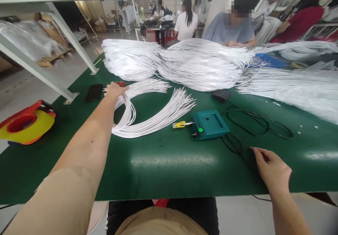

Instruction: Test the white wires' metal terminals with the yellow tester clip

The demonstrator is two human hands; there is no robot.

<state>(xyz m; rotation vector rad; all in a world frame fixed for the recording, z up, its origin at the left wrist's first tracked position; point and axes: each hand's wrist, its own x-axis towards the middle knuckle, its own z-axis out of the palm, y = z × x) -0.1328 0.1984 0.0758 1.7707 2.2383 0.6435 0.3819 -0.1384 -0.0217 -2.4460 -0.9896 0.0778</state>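
My left hand (pixel 115 89) reaches far forward over the table, its fingers curled over a bend in a loose bundle of white cables (pixel 155 120). The undersides of those fingers are hidden. Right beside this hand lies a red and black object (pixel 120 84), partly covered, its kind unclear. The white cables curve round in an open loop, their ends fanned out to the right. My right hand (pixel 273 168) is above the table at the right, thumb and forefinger pinched together; what is between them, if anything, is too small to make out. Nearest to it runs a thin black cord (pixel 233 145).
A teal tester box (pixel 211 125) with a yellow-tagged plug (pixel 179 124) sits mid-table, a black adapter (pixel 221 95) behind it. Large piles of white cables (pixel 203 64) line the back. A phone (pixel 93 93) and tape dispenser (pixel 27 122) are left. Co-workers sit beyond.
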